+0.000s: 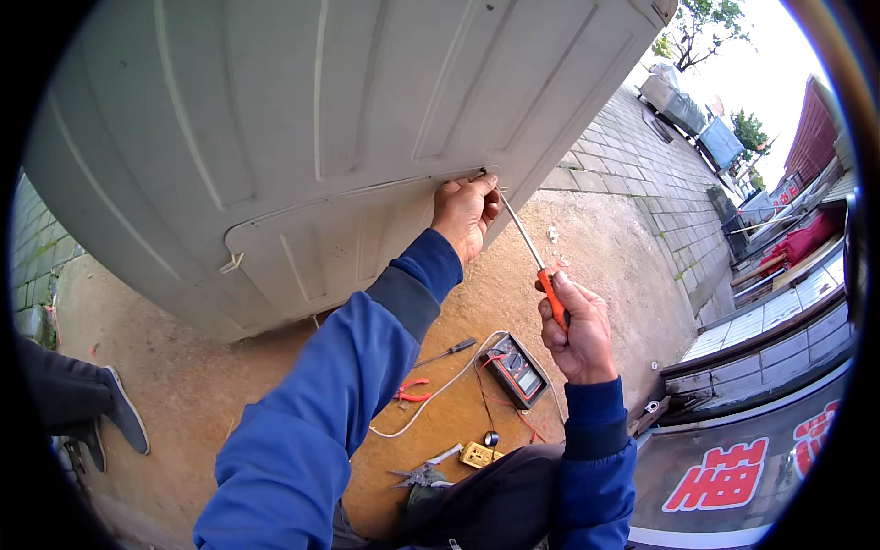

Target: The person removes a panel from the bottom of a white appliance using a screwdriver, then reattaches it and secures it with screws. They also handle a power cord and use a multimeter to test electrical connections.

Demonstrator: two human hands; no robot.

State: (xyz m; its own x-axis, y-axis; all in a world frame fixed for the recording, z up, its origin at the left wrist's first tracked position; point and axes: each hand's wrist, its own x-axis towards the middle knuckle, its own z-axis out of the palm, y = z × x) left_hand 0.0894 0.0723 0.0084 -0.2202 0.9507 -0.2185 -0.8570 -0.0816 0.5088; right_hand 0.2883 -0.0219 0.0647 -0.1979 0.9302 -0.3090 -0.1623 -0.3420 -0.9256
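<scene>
My right hand (pixel 582 337) is closed around the orange handle of a screwdriver (pixel 553 301). Its long metal shaft slants up and left to the fingers of my left hand (pixel 463 218). Those left fingers are pinched together at the upper right corner of an access panel (pixel 344 243), beside a small dark spot that looks like a screw or its hole. Whatever they hold, if anything, is hidden, and so is the screwdriver's tip. The panel is set low in the ribbed wall of a large white metal appliance (pixel 275 110). A pale tie-like piece (pixel 233 263) sticks out at the panel's left end.
On the ground lie a multimeter (pixel 522 374) with leads, another screwdriver (pixel 447 352), red-handled pliers (pixel 414 392), a yellow socket block (pixel 478 456) and a grey plier-like tool (pixel 423 473). Another person's shoe (pixel 126 414) is at left. A signboard (pixel 669 477) lies at right.
</scene>
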